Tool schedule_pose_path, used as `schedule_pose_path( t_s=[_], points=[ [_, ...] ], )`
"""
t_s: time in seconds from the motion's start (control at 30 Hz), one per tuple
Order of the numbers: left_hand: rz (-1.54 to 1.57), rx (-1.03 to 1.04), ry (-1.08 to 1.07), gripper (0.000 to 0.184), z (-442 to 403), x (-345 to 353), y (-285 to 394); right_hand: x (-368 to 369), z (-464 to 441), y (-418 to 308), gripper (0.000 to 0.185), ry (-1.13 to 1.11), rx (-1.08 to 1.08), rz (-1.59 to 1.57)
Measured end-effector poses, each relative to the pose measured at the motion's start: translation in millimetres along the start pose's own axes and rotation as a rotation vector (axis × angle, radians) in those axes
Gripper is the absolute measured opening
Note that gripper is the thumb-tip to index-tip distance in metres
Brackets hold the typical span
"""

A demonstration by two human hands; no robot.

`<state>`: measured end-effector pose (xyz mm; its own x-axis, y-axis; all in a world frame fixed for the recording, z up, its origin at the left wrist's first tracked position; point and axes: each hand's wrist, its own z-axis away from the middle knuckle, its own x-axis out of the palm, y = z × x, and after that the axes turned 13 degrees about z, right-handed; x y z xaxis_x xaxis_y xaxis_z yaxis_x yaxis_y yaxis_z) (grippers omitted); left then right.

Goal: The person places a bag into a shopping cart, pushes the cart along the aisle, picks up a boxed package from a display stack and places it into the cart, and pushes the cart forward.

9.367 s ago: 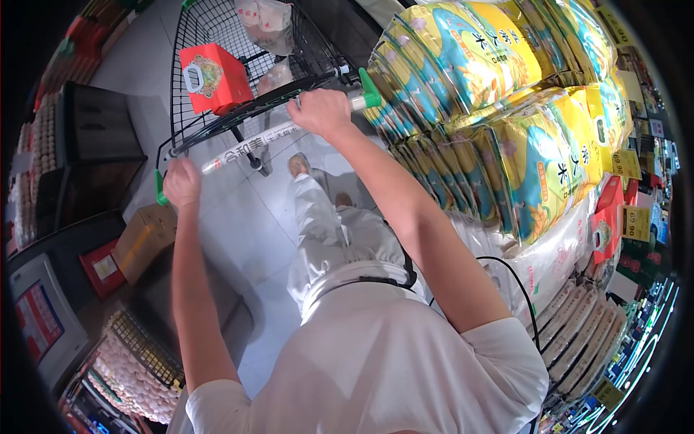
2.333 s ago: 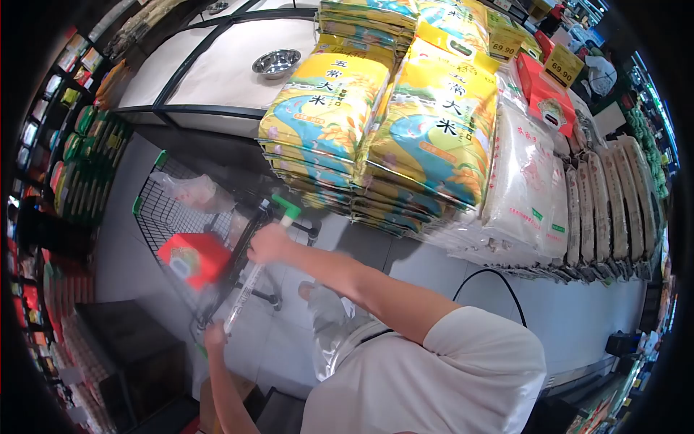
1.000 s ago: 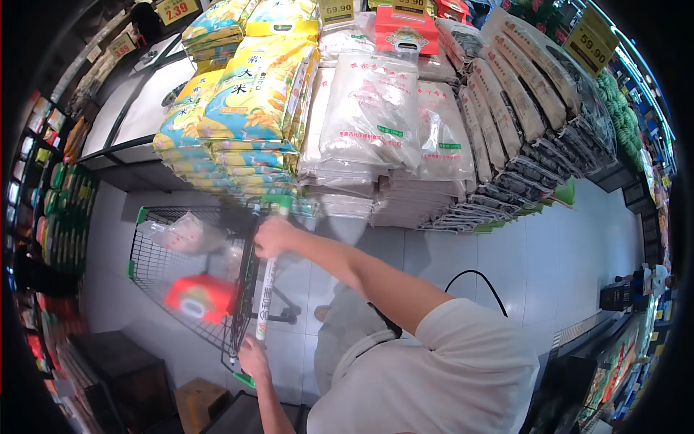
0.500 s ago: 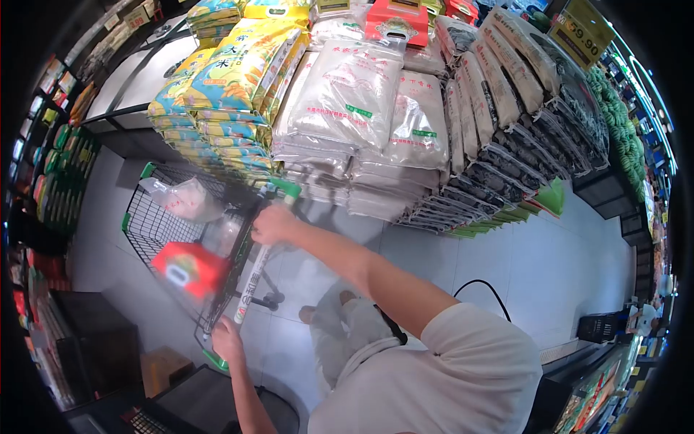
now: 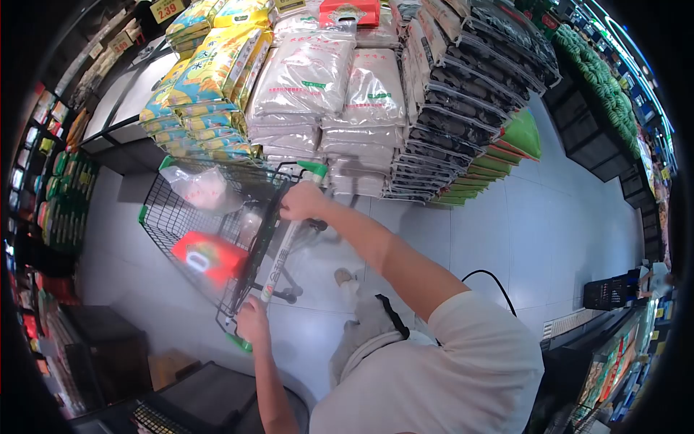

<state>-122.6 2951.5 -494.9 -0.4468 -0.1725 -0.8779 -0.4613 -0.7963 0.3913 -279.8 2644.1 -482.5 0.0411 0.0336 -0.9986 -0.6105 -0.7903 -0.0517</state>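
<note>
My right hand (image 5: 302, 202) is wrapped round the upper part of the handle of a shopping cart (image 5: 281, 253), near its green corner. Lower down, my left hand (image 5: 253, 320) grips the other end of the same handle. In the wire basket sit a clear plastic bag (image 5: 206, 189) with pale contents and red print, and a red package (image 5: 210, 254) with a white oval patch. A smaller clear, pale item (image 5: 250, 226) lies close to the handle; its kind is not plain.
Beyond the cart's far side rise stacks of yellow-and-blue rice bags (image 5: 217, 69), white rice bags (image 5: 307, 72) and dark-sided bags (image 5: 463, 94). Shelves line the left. Dark bins (image 5: 108, 347) and a cardboard box (image 5: 170, 367) stand at lower left. A black basket (image 5: 607, 291) is at right.
The cart and both hands have shifted right in the view, while the rice stacks have slid left and slightly up. Both hands keep their hold on the handle.
</note>
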Motion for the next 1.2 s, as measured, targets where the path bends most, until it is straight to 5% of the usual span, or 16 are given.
schedule_pose_path(
  t_s=[0.53, 0.73, 1.2],
  points=[
    [0.099, 0.157, -0.131, 0.063, 184.2, 55.6, 78.7, -41.7, 193.4, 102.3, 0.039, -0.178, 0.091, 0.000],
    [0.079, 0.185, 0.016, 0.064, 244.0, 100.6, 112.8, -31.8, 252.8, 151.2, 0.038, -0.091, 0.057, -0.046],
    [0.075, 0.123, -0.029, 0.056, 375.6, 171.9, 199.5, -33.2, 383.3, 259.9, 0.038, -0.021, -0.031, -0.100]
  ],
)
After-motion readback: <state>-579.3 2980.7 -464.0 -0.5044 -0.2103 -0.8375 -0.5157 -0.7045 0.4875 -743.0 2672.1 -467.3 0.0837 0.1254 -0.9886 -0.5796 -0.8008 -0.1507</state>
